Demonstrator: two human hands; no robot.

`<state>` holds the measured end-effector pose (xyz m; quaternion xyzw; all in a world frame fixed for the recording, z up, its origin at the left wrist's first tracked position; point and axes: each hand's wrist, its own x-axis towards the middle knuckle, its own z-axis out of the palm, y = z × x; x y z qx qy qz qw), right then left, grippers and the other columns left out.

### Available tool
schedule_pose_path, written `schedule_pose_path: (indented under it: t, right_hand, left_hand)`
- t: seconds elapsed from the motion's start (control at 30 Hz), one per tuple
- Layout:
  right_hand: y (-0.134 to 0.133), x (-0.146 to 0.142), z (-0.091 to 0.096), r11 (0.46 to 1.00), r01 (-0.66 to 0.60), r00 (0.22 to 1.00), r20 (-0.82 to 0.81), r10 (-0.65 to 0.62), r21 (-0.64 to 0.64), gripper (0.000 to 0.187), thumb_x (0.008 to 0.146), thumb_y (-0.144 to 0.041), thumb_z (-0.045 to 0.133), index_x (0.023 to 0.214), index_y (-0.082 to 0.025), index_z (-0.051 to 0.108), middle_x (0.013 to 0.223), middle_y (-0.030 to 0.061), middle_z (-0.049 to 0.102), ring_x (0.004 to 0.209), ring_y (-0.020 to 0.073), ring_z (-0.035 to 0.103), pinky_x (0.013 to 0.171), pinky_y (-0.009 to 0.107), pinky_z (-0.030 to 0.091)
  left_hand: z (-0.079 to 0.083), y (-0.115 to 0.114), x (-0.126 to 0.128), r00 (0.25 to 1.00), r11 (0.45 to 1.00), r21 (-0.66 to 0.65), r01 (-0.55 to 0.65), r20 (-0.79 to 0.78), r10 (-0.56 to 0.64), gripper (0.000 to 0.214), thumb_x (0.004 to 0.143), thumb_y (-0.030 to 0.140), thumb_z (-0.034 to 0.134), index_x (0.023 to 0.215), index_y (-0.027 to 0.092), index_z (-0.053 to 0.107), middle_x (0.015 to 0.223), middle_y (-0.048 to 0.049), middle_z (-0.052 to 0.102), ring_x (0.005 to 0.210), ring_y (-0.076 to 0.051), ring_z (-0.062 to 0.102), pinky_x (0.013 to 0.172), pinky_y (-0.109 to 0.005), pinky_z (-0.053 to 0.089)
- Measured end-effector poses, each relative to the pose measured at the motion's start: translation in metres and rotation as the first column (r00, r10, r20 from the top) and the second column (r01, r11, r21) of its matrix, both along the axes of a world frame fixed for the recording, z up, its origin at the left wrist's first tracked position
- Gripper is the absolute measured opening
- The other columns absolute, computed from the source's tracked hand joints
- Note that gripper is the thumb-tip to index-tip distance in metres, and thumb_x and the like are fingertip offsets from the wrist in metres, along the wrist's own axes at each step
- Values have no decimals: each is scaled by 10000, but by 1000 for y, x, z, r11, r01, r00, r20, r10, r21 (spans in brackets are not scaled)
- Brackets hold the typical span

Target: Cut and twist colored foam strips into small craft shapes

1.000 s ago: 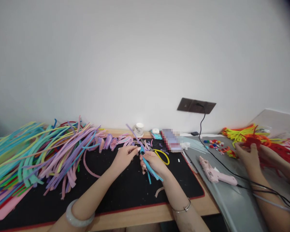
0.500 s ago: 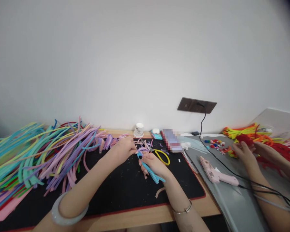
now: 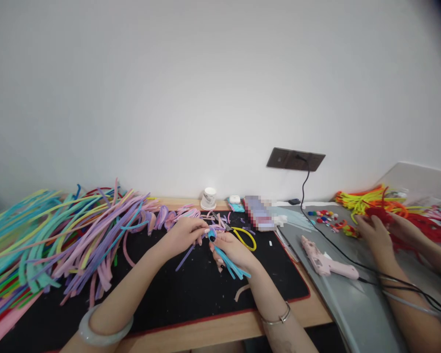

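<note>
My right hand [image 3: 235,249] is closed round a bundle of light blue pipe cleaners [image 3: 232,264], whose loose ends hang toward the wrist. At the top of the bundle, beside my thumb, is a bent blue and purple part. My left hand [image 3: 183,235] meets it from the left, fingertips pinched on a purple pipe cleaner [image 3: 185,257] that slants down below the fingers. Exactly how the strand joins the bundle is too small to tell. Behind my right hand lie yellow-handled pliers [image 3: 248,240], their jaws among purple and pink offcuts.
A big heap of coloured pipe cleaners [image 3: 84,235] covers the left side. Along the wall stand a white cup [image 3: 208,197], an earbud case [image 3: 234,200] and a blurred phone [image 3: 257,214]. Rightward, a pink glue gun [image 3: 327,262] and its cable lie near a co-worker's hands [image 3: 377,235] holding something red.
A purple pipe cleaner now hangs below my left fingers, where none showed before. My left hand has turned slightly, its fingers more extended; the blue ends have fanned out.
</note>
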<state>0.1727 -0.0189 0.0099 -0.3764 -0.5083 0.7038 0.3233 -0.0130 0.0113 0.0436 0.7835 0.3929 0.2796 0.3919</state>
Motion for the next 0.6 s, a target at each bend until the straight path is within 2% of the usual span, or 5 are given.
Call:
schedule_pose_path:
  t: [0.13, 0.2, 0.37, 0.47, 0.6]
  right_hand:
    - [-1, -1, 0, 1000, 0, 1000, 0, 0, 28, 290, 849, -418, 539, 734, -151, 527, 418, -52, 460, 340, 71, 395, 376, 204, 422]
    - [-2, -1, 0, 999, -5, 1000, -1, 5, 49, 306, 842, -436, 548, 736, -150, 529, 431, -52, 462, 343, 68, 399, 368, 190, 392]
    - [-2, -2, -1, 994, -15, 999, 44, 10, 112, 342, 838, -485, 542, 744, -157, 524, 462, -51, 475, 351, 70, 421, 375, 189, 372]
    - [-2, -2, -1, 985, -25, 997, 81, 11, 171, 351, 852, -492, 518, 764, -152, 528, 468, -51, 484, 355, 66, 416, 379, 182, 354]
    - [-2, -3, -1, 963, -34, 985, 173, -13, 268, 366, 878, -483, 472, 768, -142, 549, 468, -46, 486, 359, 68, 423, 379, 177, 351]
  left_hand:
    - [-3, -3, -2, 998, 992, -123, 16, 69, -8, 275, 831, 388, 502, 893, 161, 645, 579, 22, 582, 469, -104, 529, 478, -211, 416]
    - [-7, -4, -3, 995, 992, -125, 32, 100, -19, 270, 811, 391, 540, 905, 161, 646, 622, 14, 606, 482, -100, 525, 486, -212, 412]
    - [-11, -8, -2, 998, 992, 117, -51, 53, 45, 209, 783, 311, 597, 920, 167, 663, 656, 5, 625, 564, -118, 539, 536, -219, 407]
    - [-10, -11, -1, 996, 952, 295, -82, -20, 92, 179, 821, 286, 562, 917, 178, 669, 709, -8, 652, 602, -125, 550, 592, -235, 426]
    - [-9, -12, -1, 994, 881, 472, -42, -71, 86, 190, 877, 252, 496, 890, 186, 673, 866, -51, 689, 808, -163, 605, 762, -275, 441]
